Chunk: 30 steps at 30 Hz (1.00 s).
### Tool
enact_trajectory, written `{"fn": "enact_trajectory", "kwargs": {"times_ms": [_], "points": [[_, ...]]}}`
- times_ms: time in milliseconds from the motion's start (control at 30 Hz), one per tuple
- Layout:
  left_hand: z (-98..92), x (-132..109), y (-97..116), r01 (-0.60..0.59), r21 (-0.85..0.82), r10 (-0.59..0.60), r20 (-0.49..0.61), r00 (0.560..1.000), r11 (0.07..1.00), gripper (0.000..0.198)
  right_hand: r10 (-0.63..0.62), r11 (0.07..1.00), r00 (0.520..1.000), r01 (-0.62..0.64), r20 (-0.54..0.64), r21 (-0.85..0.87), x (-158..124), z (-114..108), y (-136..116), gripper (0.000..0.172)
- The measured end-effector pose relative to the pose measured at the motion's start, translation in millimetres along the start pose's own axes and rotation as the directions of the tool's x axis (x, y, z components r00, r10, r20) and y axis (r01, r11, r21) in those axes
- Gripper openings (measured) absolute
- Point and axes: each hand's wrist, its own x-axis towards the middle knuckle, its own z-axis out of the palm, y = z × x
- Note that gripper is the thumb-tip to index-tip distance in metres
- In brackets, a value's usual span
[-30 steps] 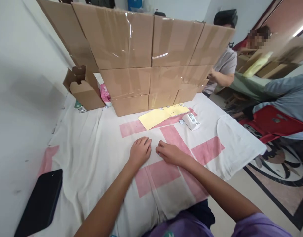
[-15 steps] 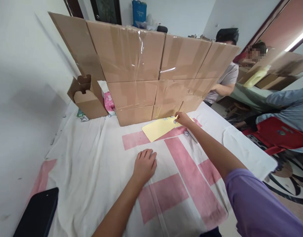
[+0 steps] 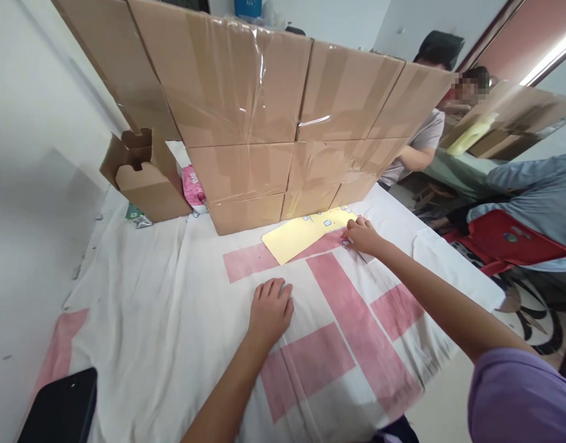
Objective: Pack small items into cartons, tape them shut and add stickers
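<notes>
The right hand (image 3: 363,237) is working near the far edge of the surface (image 3: 172,295), with its fingers curling over small stickers (image 3: 346,245) at the right end of the yellow sheet (image 3: 301,235), just before the stacked cardboard boxes (image 3: 246,178). I cannot tell whether it is gripping one. The left hand (image 3: 270,311) is lying open and flat mid-surface. Judging by this, a sticker is being picked off, which is calling for a fine fingertip pinch.

Two hands (image 3: 270,307), one sheet (image 3: 301,237) (yellow)

Under my left hand (image 3: 270,307) the tablecloth (image 3: 172,320) is matt, creased cloth. The yellow sheet (image 3: 301,237) looks like smooth, matt paper. The cardboard boxes (image 3: 246,111) carry glossy clear tape.
</notes>
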Motion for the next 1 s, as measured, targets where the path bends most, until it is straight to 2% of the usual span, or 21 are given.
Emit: {"fn": "enact_trajectory", "kwargs": {"times_ms": [100,500,700,1000], "points": [[-0.1,-0.7,0.7,-0.001,0.006,0.001,-0.003,1.0,1.0,0.028,-0.06,0.993,0.996,0.053,-0.063,-0.101,-13.4,10.0,-0.5,0.024],[-0.5,-1.1,1.7,-0.001,0.007,0.001,-0.002,1.0,1.0,0.028,-0.114,0.987,0.983,0.096,-0.142,-0.129,-20.7,25.5,-4.8,0.023],[0.0,-1.8,2.3,0.005,0.004,-0.005,-0.005,1.0,1.0,0.028,-0.098,0.995,0.99,0.094,-0.097,-0.04,-15.6,24.8,-4.6,0.023],[1.0,-1.8,1.0,0.01,-0.015,-0.01,0.001,1.0,1.0,0.029,-0.017,0.988,1.0,0.02,-0.024,0.154,-0.6,15.2,3.6,0.011]]}}
